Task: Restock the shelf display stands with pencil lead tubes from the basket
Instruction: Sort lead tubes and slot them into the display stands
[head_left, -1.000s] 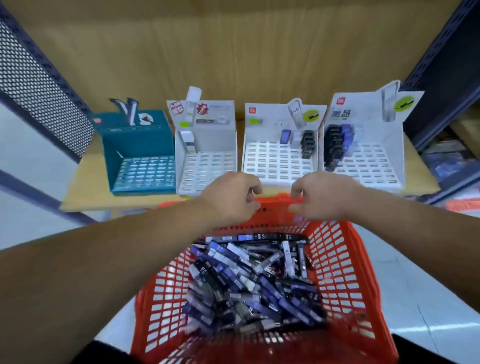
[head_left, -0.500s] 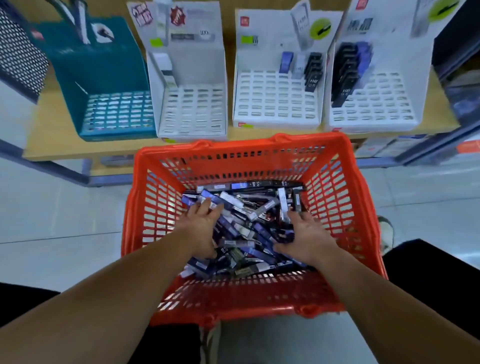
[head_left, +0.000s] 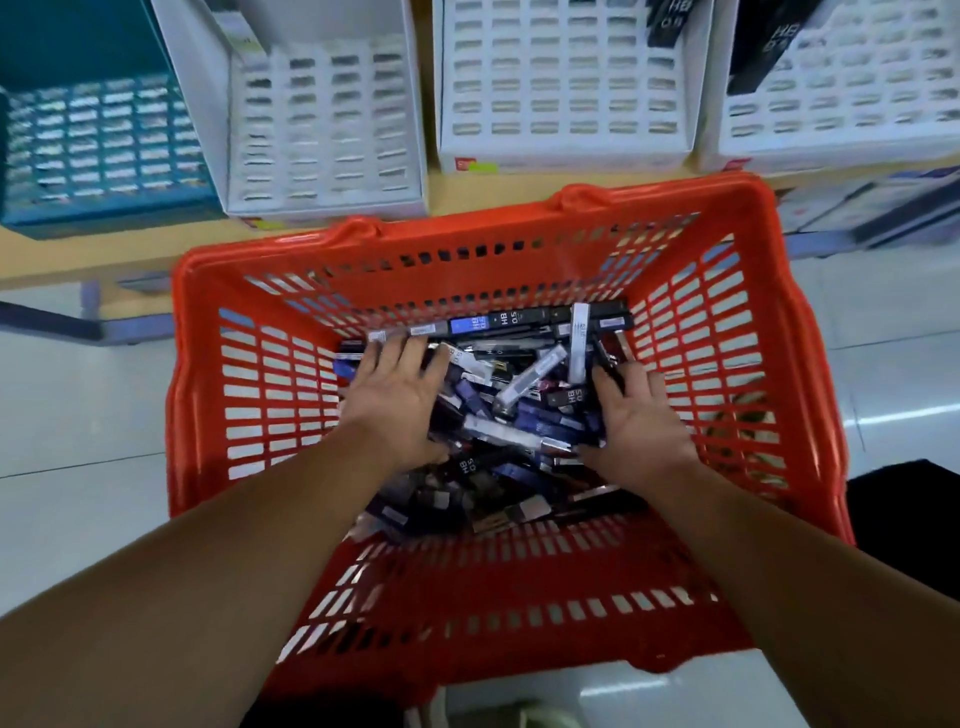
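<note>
Spillage risk: your left hand rests with fingers released on the pencil lead tubes in the basket, your right hand has fingers buried, hold undeterminable, so a loose scoop could drop tubes.

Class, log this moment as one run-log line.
left hand: flat on lead tubes | right hand: among tubes, grip unclear | basket: before display stands

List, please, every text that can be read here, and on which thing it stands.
"HB 0.5": black tube at the basket's far wall.
"HB 0.5": dark tube right of the pile's middle.
"HB": black tubes in the rightmost display stand.
Other labels are cut off or too blurred to read.
</note>
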